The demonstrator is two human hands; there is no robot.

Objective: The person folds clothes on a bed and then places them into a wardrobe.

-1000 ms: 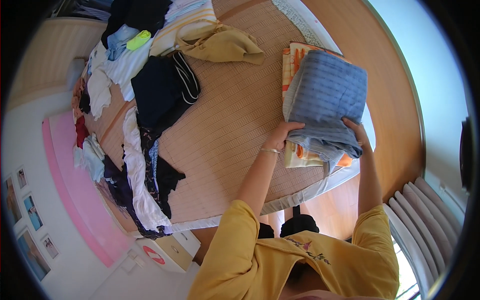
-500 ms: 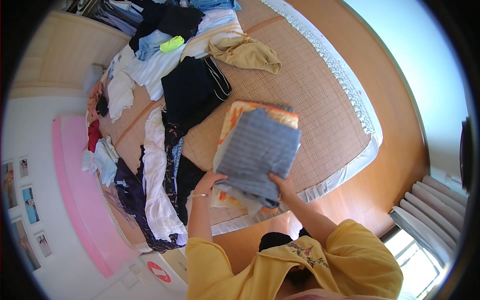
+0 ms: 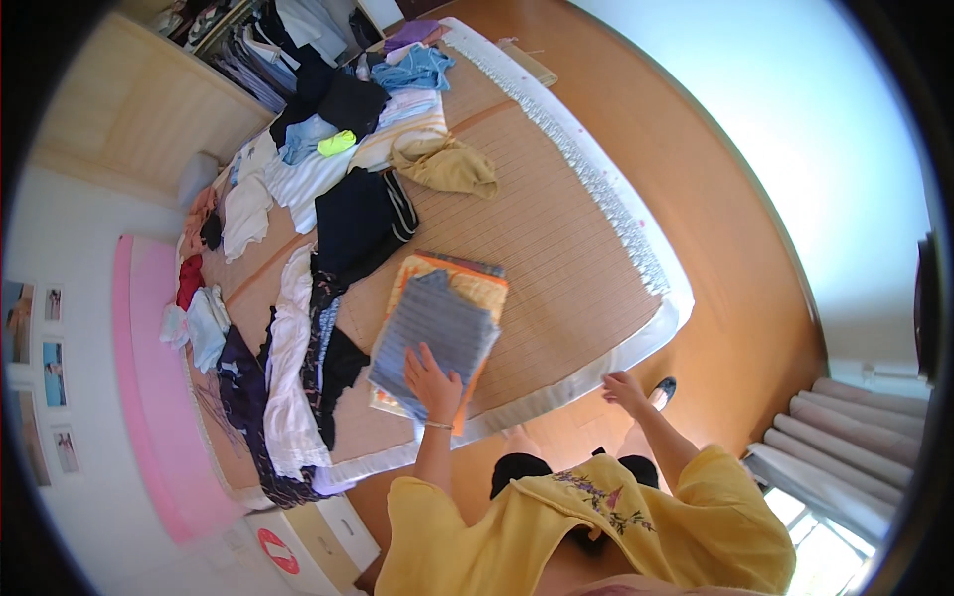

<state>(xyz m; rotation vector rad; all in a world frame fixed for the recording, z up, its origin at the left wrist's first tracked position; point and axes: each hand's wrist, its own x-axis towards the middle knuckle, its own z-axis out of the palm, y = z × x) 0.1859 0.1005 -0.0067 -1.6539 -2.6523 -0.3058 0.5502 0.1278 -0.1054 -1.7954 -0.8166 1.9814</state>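
A folded grey-blue striped garment [image 3: 432, 328] lies on top of a stack of folded cloth on the bed. Under it shows an orange and cream patterned folded cloth [image 3: 487, 288], with a darker edge at the back. My left hand [image 3: 434, 382] rests flat on the near part of the grey-blue garment, fingers spread. Well to the right, my right hand [image 3: 624, 390] hangs just off the bed's near edge, its fingers loosely bent and slightly apart. Nothing shows in it.
Left of the stack lie black trousers with white stripes [image 3: 366, 223] and a long white garment [image 3: 288, 368]. A tan garment [image 3: 447, 167] and other clothes are farther back on the bed's woven mat [image 3: 556, 248]. Grey curtains [image 3: 855, 437] hang at the right.
The grey-blue garment and the stack, earlier between both hands, now lie farther left in view. My right hand has let go and moved right; my left hand has moved onto the garment's top.
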